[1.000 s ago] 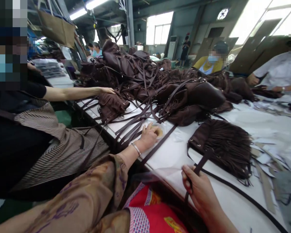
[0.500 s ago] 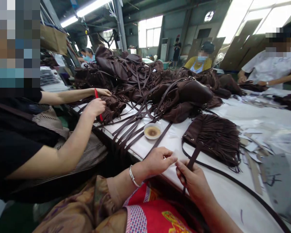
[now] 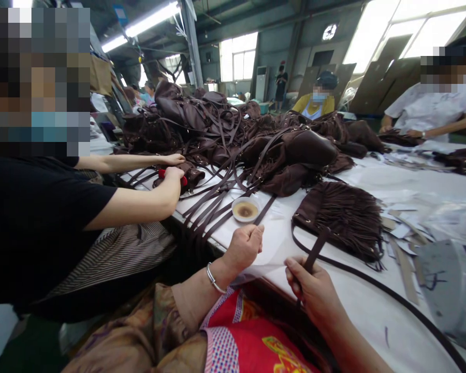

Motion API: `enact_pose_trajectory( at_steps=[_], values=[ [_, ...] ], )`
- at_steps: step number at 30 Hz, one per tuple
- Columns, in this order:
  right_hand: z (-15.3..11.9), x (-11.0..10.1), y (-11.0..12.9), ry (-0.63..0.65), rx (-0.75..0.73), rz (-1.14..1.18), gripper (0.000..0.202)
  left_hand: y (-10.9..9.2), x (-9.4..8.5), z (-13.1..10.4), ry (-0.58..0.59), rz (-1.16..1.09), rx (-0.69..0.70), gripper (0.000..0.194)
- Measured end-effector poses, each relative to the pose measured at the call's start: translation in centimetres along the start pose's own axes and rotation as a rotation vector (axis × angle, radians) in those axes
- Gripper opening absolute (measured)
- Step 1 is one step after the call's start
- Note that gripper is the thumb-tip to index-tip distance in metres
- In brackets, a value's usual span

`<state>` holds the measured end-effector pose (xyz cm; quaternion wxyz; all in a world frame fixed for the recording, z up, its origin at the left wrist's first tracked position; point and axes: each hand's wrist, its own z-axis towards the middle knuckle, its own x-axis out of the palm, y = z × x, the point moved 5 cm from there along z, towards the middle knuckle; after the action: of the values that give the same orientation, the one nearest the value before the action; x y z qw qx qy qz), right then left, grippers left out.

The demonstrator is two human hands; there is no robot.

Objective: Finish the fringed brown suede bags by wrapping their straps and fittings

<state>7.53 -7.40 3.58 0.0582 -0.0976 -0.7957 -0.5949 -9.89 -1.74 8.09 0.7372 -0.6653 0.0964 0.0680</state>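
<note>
My right hand is closed around a dark brown strap near the table's front edge. The strap runs up to a fringed dark brown bag, which lies flat on the white table. My left hand, with a silver bangle at its wrist, is closed just below a small bowl of yellowish-brown liquid. What its fingers hold, if anything, is too small to make out; something thin and translucent shows faintly between my hands. A longer strap curves past my right arm.
Brown bags with tangled straps are heaped across the table. At left, a co-worker's hand holds a red tool over a bag. Cut scraps and a pale grey container lie at right. Other people work across the table.
My left hand has moved left and up, away from my right hand, and closed into a fist. My right hand stays on the strap. The co-worker's red tool has lowered towards the bag.
</note>
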Motion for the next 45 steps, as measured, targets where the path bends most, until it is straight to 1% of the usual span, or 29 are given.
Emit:
enact_pose_trajectory(
  at_steps=[2,4,7,9,10,11,13,16,18,20,21,23,26,29,31,32,36,38,40,43,45],
  values=[
    [-0.1,0.1,0.1,0.001,0.004,-0.003,0.045,0.2,0.2,-0.1,0.055,0.001,-0.024,0.062],
    [-0.2,0.2,0.3,0.002,-0.001,-0.005,0.045,0.2,0.4,-0.3,0.112,0.006,-0.011,0.064],
    [-0.3,0.4,0.4,-0.002,-0.008,-0.022,0.045,-0.1,1.1,-0.6,0.224,-0.003,0.037,0.054],
    [-0.4,0.6,0.3,0.003,-0.001,-0.050,0.046,0.0,2.0,-0.8,0.302,-0.030,0.012,0.045],
    [-0.4,0.7,0.2,0.013,0.000,-0.062,0.046,0.1,2.3,-0.9,0.322,-0.042,-0.009,0.039],
    [-0.4,0.7,0.2,0.033,-0.002,-0.069,0.046,0.2,2.5,-0.9,0.324,-0.046,-0.028,0.032],
    [-0.3,0.5,0.4,0.106,-0.022,-0.066,0.048,0.3,2.5,-0.8,0.291,-0.022,-0.048,0.024],
    [-0.1,-0.5,1.2,0.242,-0.058,-0.045,0.060,0.1,1.2,-0.6,0.219,0.046,-0.027,0.020],
    [0.3,-1.9,2.0,0.247,-0.076,-0.102,0.061,-0.1,0.2,-0.5,0.194,0.109,0.009,0.020],
    [0.6,-3.3,3.1,0.193,-0.123,-0.262,0.057,-0.3,-0.8,-0.6,0.168,0.173,0.041,0.017],
    [0.7,-3.8,3.8,0.167,-0.166,-0.375,0.053,-0.4,-1.1,-0.7,0.155,0.201,0.050,0.015],
    [0.5,-4.1,5.5,0.148,-0.286,-0.622,0.044,-0.4,-1.7,-0.9,0.134,0.238,0.052,0.013],
    [-0.5,-3.5,8.1,0.155,-0.524,-0.909,0.034,-0.2,-2.0,-1.2,0.136,0.259,0.047,0.016],
    [-1.4,-2.5,10.1,0.227,-0.764,-1.071,0.025,-0.2,-2.2,-1.3,0.171,0.246,0.051,0.018],
    [-1.7,-2.2,10.7,0.260,-0.871,-1.157,0.024,-0.3,-2.3,-1.4,0.201,0.236,0.066,0.018],
    [-1.6,-2.2,10.9,0.257,-0.901,-1.190,0.024,-0.4,-2.3,-1.4,0.218,0.235,0.082,0.019],
    [-1.3,-2.6,10.8,0.238,-0.931,-1.230,0.026,-1.1,-2.2,-1.6,0.277,0.222,0.155,0.022],
    [-1.3,-2.6,10.6,0.233,-0.944,-1.230,0.025,-1.0,-2.1,-1.8,0.311,0.192,0.151,0.022],
    [-1.4,-2.6,10.2,0.238,-0.942,-1.238,0.024,-0.6,-2.0,-1.8,0.307,0.175,0.103,0.020],
    [-1.5,-2.7,9.9,0.249,-0.921,-1.241,0.024,0.3,-2.1,-1.7,0.249,0.178,-0.003,0.017],
    [-1.5,-2.8,10.0,0.251,-0.925,-1.235,0.025,0.5,-2.0,-1.7,0.239,0.177,-0.029,0.017]
  ],
)
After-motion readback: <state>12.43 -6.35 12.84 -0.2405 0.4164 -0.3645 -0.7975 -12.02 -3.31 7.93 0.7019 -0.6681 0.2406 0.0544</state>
